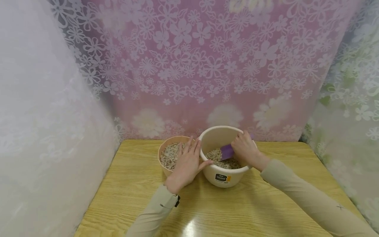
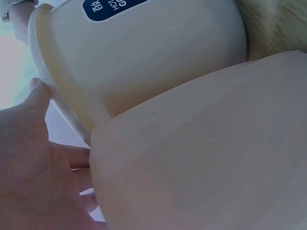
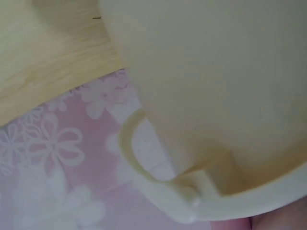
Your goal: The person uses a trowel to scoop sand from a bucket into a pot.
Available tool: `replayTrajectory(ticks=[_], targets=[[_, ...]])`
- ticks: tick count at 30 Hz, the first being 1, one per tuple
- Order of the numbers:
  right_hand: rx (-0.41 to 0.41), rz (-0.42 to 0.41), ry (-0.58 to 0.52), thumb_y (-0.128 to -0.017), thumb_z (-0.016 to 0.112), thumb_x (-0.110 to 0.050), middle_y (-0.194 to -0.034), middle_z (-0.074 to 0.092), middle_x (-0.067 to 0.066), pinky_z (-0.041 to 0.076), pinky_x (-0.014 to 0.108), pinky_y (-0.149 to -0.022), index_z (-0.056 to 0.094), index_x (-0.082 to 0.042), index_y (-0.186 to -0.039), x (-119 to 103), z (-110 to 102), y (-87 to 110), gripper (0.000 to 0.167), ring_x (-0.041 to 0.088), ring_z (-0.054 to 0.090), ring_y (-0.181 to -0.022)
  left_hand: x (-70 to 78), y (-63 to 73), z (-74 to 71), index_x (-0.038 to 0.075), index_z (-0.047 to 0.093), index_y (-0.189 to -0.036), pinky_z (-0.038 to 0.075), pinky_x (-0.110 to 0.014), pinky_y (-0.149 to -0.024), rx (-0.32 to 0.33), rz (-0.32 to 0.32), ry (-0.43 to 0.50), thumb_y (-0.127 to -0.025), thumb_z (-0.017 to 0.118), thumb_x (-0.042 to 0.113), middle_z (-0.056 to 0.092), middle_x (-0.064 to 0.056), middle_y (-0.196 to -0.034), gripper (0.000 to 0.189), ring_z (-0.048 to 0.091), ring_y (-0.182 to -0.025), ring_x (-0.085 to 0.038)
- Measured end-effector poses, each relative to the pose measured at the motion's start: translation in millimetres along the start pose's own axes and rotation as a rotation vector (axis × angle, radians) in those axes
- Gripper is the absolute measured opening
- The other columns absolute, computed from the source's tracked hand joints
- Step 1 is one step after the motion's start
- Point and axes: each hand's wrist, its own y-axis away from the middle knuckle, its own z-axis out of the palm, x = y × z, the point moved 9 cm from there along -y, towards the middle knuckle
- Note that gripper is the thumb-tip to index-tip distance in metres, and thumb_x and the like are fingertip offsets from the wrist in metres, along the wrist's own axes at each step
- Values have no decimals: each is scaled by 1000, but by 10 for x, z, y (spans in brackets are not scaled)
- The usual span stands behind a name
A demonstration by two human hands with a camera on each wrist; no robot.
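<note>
A cream bucket [image 1: 226, 179] with a label stands on the table, coarse tan-grey grains [image 1: 229, 163] at its bottom. My right hand [image 1: 245, 148] grips a purple scoop [image 1: 227, 152], whose blade dips into those grains. Left of the bucket and against it sits a peach bowl [image 1: 166, 171] filled with similar grains [image 1: 169, 156]. My left hand [image 1: 187, 164] lies across the neighbouring rims, fingers straight and spread over the bowl, thumb touching the bucket's rim. In the left wrist view the thumb rests on that rim; the bowl hides the fingertips.
Both containers stand near the back edge of the wooden table [image 1: 142, 197]. A pink flowered curtain [image 1: 189, 75] hangs just behind it, with pale sheets at either side. The right wrist view shows a loop handle [image 3: 125, 139] on the bucket.
</note>
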Motion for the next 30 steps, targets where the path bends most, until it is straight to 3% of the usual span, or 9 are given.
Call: replayTrajectory(ticks=[7,12,20,30], targets=[[80,-23,-133,-76,86,-34,-67,63,7,43,38,-63,62,-7,-67,-20,30,-20,37,24,51,-64,-3,11,-8,-1,24,-159,7,-62,-123,-17,-10,-15,-98,47,65,24,-16,-165,93,6,-156,-31],[80,-25,-146,-75,88,-36,-68,64,6,44,36,-63,63,-7,-69,-20,50,-27,38,22,51,-65,6,0,14,-1,22,-160,3,-59,-123,-33,-8,-23,-98,44,66,21,-17,-166,94,6,-156,-31],[85,-89,-139,-84,76,-12,-73,63,6,45,35,-64,64,-9,-74,-80,12,-52,16,23,56,-71,23,-12,-19,-2,25,-159,8,-60,-123,-17,3,-50,-98,43,67,24,-18,-165,94,10,-156,-32],[80,-150,-289,-86,80,-25,-74,63,-2,42,30,-62,67,-17,-79,-188,-22,-13,17,19,58,-71,19,-21,5,-1,25,-159,11,-61,-124,-31,14,-97,-98,34,70,26,-17,-165,94,7,-156,-31]])
